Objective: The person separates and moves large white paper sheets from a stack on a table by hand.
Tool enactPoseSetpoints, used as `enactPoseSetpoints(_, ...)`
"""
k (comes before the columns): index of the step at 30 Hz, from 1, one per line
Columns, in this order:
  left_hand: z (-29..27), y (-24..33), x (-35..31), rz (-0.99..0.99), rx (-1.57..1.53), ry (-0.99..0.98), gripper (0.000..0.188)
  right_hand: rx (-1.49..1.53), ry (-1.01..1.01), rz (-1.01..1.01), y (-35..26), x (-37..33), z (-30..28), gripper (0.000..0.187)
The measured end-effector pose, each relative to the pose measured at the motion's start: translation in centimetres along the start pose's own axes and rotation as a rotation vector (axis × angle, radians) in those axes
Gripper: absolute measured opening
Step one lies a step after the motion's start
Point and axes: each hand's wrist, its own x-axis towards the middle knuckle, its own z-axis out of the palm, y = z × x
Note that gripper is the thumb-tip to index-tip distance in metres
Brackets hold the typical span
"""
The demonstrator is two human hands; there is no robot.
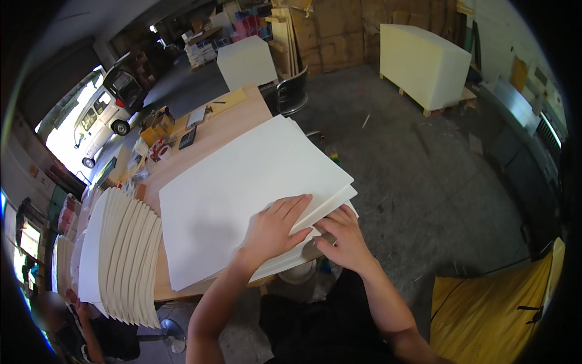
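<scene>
A wide stack of large white rectangular sheets [224, 188] lies on a pale wooden surface [257, 106], its near right corner parted into layers between a worker's bare hands. The left hand [276, 225] rests on the top sheet, fingers extended and gripping nothing, the thumb near the layered edge. The right hand [344, 238] meets that edge, its fingers curled in at the parted layers; whether they pinch a sheet cannot be told. By the look of it, the handling is partway: the sheets are piled and the upper layers raised at the corner, while the edges there remain uneven. To the left stands a fanned, curving pile of off-white sheets [124, 255], seemingly separated already, with no hand of the worker's on it. Beyond the stack sit a dark calculator [188, 138] and an open yellow-brown cardboard box [156, 125]. Farther off, a large pale rectangular block [415, 67] stands on a wooden pallet, and a silver van [100, 115] is parked in the bright doorway.
</scene>
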Motion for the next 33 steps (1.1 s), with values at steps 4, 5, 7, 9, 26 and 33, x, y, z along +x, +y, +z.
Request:
enactPoseSetpoints(4, -0.1, 0.6, -1.5, -0.024, -0.046, -0.045, 0.061, -0.084, 0.239, 0.178, 0.7, -3.0, -1.1, 0.019)
enactPoseSetpoints(5, 0.0, 0.7, -1.0, -0.01, -0.038, -0.032, 0.061, -0.195, 0.349, 0.224, 1.5, -3.1, -2.3, 0.02)
enactPoseSetpoints(7, 0.1, -0.1, 0.2, 0.012, 0.036, 0.049, 0.058, -0.406, 0.123, 0.501, 0.8, -0.4, -5.4, 0.028)
enactPoseSetpoints(9, 0.1, 0.0, -0.2, -0.047, 0.03, 0.021, 0.052, -0.316, -0.059, 0.509, 1.6, 0.9, -6.3, 0.038)
enactPoseSetpoints(26, -3.0, 0.8, 0.6, -0.231, -0.401, -0.168, 0.051, 0.851, 0.216, 0.669, 0.0, 5.3, -2.8, 0.04)
enactPoseSetpoints(33, -2.6, 0.4, 0.7, -0.231, -0.426, -0.173, 0.06, 1.002, 0.188, 0.66, 0.2, 5.3, -3.2, 0.038)
